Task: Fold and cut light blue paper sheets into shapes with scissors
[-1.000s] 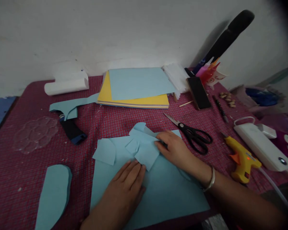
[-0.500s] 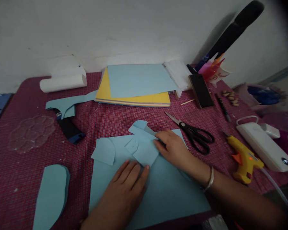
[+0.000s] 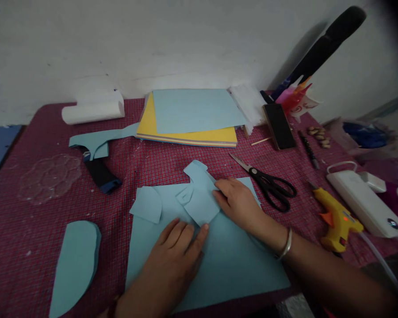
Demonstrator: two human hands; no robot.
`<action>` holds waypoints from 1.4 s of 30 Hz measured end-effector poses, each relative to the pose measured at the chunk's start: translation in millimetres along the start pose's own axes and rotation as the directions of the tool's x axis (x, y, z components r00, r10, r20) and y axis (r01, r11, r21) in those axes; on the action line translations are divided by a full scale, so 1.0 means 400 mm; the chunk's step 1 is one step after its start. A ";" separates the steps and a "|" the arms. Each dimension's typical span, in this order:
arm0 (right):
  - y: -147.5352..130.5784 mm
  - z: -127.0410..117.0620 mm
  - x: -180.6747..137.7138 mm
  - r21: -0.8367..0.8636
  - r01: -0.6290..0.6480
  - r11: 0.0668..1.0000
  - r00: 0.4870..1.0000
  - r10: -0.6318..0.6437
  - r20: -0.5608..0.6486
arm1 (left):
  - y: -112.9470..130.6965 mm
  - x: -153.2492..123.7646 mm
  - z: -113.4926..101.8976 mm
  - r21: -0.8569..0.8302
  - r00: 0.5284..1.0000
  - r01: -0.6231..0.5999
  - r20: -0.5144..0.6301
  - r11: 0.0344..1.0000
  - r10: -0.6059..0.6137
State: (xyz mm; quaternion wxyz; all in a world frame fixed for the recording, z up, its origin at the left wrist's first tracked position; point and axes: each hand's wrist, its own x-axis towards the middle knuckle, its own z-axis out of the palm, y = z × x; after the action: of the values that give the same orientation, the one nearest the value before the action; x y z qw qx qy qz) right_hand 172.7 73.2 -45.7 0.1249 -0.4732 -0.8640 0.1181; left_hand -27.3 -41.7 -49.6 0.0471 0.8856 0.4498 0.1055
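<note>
A large light blue paper sheet [image 3: 225,260] lies on the red checked tablecloth [image 3: 152,163] in front of me. On its far part lie several cut blue paper pieces; the biggest piece [image 3: 200,194] sits between my hands. My left hand [image 3: 177,256] lies flat on the sheet, fingers stretched out, fingertips touching the near edge of that piece. My right hand [image 3: 237,203], with a metal bangle at the wrist, has its fingers curled and pressed against the piece's right edge. A rounded blue piece [image 3: 147,204] lies just left of them.
Black scissors [image 3: 267,183] lie right of my right hand. A yellow glue gun [image 3: 336,218] and a white power bank [image 3: 361,201] are further right. A stack of yellow and blue paper [image 3: 189,117] sits at the back, a white roll [image 3: 93,110] back left, a blue oval cut-out [image 3: 74,265] front left.
The blue piece between my hands has turned and shifted slightly away from me. My left hand's fingers slid a little right along its edge; my right hand stayed on it.
</note>
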 end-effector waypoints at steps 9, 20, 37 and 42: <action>-0.001 -0.002 0.000 0.003 -0.003 1.000 1.000 0.003 0.019 | 0.004 0.012 -0.009 -0.003 1.000 0.005 -0.021 1.000 -0.006; -0.005 -0.009 0.002 -0.031 -0.011 0.999 1.000 0.012 0.028 | 0.004 0.013 -0.009 0.009 1.000 0.015 0.000 1.000 -0.015; -0.003 -0.007 0.008 -0.008 -0.016 1.000 0.999 0.016 0.036 | -0.008 0.016 0.004 0.135 0.993 -0.113 0.027 0.984 0.110; 0.046 -0.056 0.007 0.141 -0.056 0.988 0.976 0.084 -0.201 | -0.016 0.007 0.010 0.129 0.995 -0.100 0.011 0.987 0.099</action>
State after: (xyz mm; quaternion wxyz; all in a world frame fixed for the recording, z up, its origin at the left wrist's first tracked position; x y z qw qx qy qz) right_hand 193.1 87.2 -30.1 0.2412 -0.5035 -0.8193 0.1306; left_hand -30.0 -35.7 -54.3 -0.0144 0.9085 0.4107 0.0763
